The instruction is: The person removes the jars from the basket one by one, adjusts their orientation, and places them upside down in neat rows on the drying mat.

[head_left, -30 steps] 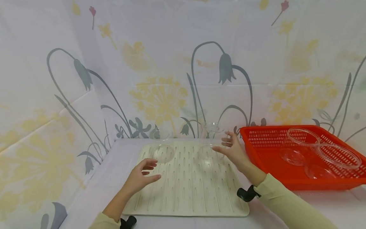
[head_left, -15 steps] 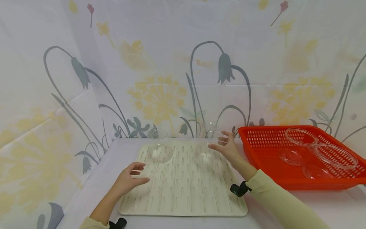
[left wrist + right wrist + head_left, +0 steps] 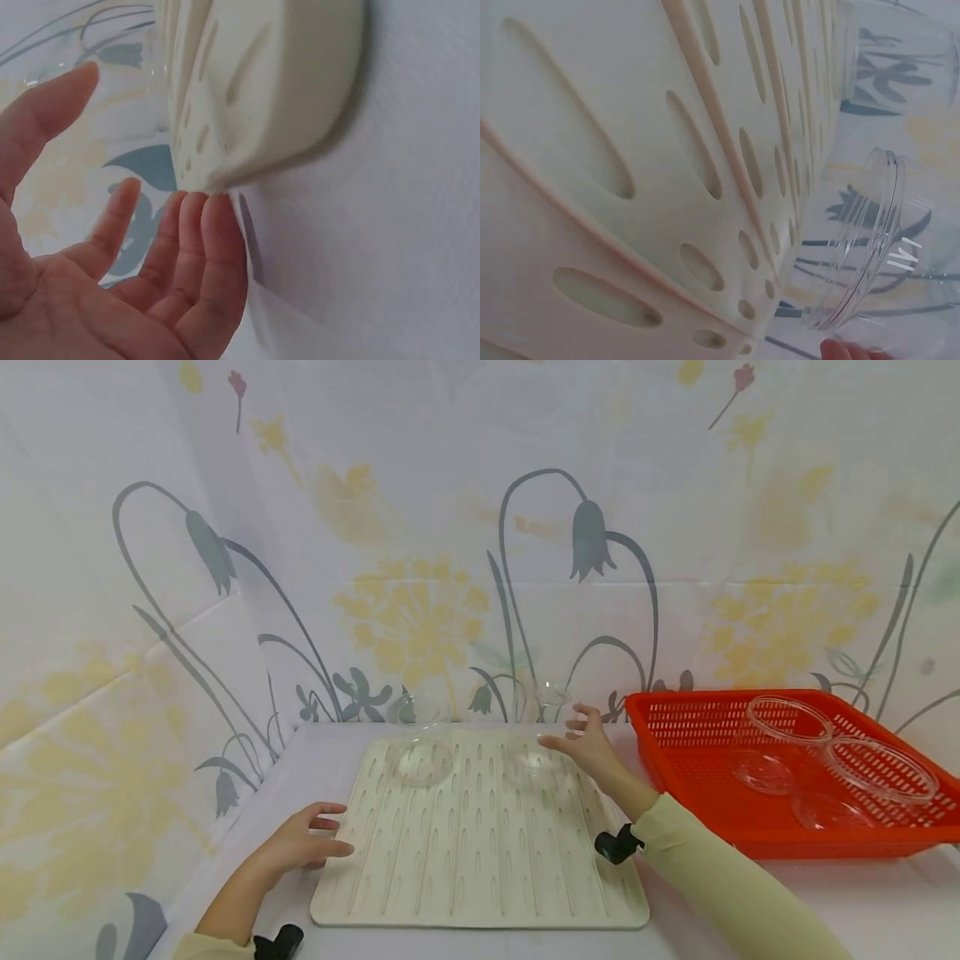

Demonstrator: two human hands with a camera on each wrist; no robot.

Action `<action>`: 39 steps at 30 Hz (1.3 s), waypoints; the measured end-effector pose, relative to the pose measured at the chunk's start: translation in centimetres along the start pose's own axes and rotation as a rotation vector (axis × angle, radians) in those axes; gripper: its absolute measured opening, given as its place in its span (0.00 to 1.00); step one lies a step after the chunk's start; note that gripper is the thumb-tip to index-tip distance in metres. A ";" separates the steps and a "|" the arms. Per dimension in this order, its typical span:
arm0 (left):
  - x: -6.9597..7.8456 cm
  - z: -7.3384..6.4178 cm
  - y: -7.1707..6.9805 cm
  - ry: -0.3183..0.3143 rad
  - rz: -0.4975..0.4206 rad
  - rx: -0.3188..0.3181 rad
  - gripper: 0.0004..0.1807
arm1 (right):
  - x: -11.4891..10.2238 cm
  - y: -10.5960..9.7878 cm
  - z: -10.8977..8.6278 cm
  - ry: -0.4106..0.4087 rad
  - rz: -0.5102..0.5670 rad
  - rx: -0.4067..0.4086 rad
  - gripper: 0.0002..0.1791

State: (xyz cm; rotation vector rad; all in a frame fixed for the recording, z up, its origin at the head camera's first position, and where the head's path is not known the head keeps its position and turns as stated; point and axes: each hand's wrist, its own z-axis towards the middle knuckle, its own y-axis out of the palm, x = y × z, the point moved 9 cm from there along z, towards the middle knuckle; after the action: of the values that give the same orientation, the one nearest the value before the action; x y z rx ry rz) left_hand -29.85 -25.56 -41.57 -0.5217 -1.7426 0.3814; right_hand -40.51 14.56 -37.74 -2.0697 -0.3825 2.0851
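My right hand holds a clear cup upside down over the back of the cream drying mat, thumb on the near side. In the right wrist view, the wide ringed rim of this cup is tilted and appears apart from the mat. Only fingertips show there. A second clear cup stands rim down at the back left of the mat. My left hand hovers by the mat's left edge, thumb and fingers spread apart, holding nothing.
At the right stands a red perforated plastic basket with two clear cups inside, rims up. A white cloth covers the table, and a flower-patterned cloth hangs behind and at the left.
My left hand has drawn back to the left and toward me, away from the left cup. My right hand has shifted slightly left with its cup.
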 end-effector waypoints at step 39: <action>-2.0 0.3 0.1 -0.028 -0.059 -0.109 0.37 | 1.1 1.0 0.5 0.052 -0.073 -0.079 0.51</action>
State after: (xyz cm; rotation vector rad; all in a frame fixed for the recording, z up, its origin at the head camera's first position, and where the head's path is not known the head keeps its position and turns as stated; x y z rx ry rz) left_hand -29.81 -26.58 -43.37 -0.5440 -1.8093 0.2538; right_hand -41.00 13.92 -39.13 -2.1148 -0.5327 2.0015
